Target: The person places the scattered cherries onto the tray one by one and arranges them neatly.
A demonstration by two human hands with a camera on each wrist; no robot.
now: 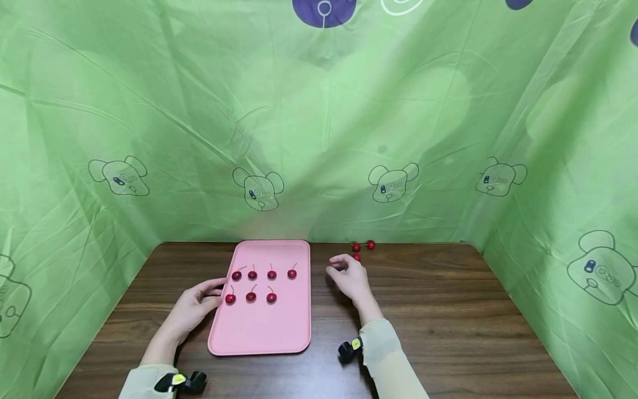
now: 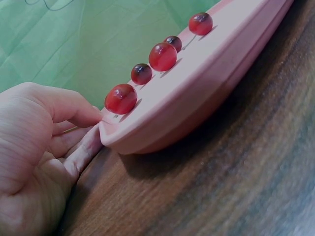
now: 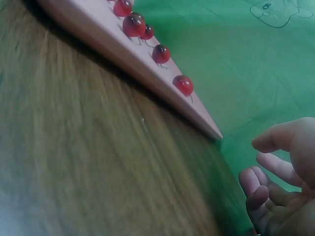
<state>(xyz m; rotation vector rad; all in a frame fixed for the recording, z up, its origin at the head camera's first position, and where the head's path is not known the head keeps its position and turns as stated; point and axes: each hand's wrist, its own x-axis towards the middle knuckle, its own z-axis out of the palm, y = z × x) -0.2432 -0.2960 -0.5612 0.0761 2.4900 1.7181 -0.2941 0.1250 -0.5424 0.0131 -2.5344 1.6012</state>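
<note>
L hand (image 1: pixel 191 307): thumb & fingertips set apart, resting against L rim of pink rect. tray (image 1: pixel 264 330). R hand (image 1: pixel 350 280): fingers loosely bent, moderate gap at thumb, holding nothing; pos. above wood-grain table (image 1: pixel 428 310), btwn tray & loose cherries (image 1: pixel 371 244).

Tray: L of ctr., rounded corners, far edge at back of table. Contents: red cherries (image 1: pixel 271 275) w/ stems, qty 7, 2 rows (far row 4, near row 3); rightmost far-row unit sits nr. tray's R rim. Loose cherries: qty 3 visible, back of table, just beyond R hand.

Markings: green curtain (image 1: pixel 324 111) encloses table at back & both sides; printed w/ outline animal heads (image 1: pixel 261 194), several w/ dk-blue oval mark + outlined lettering, too small to read. Wrist cams (image 1: pixel 196 382): black, 1 per wrist, yellow tag (image 1: pixel 178 379) on each; tag text illegible.
</note>
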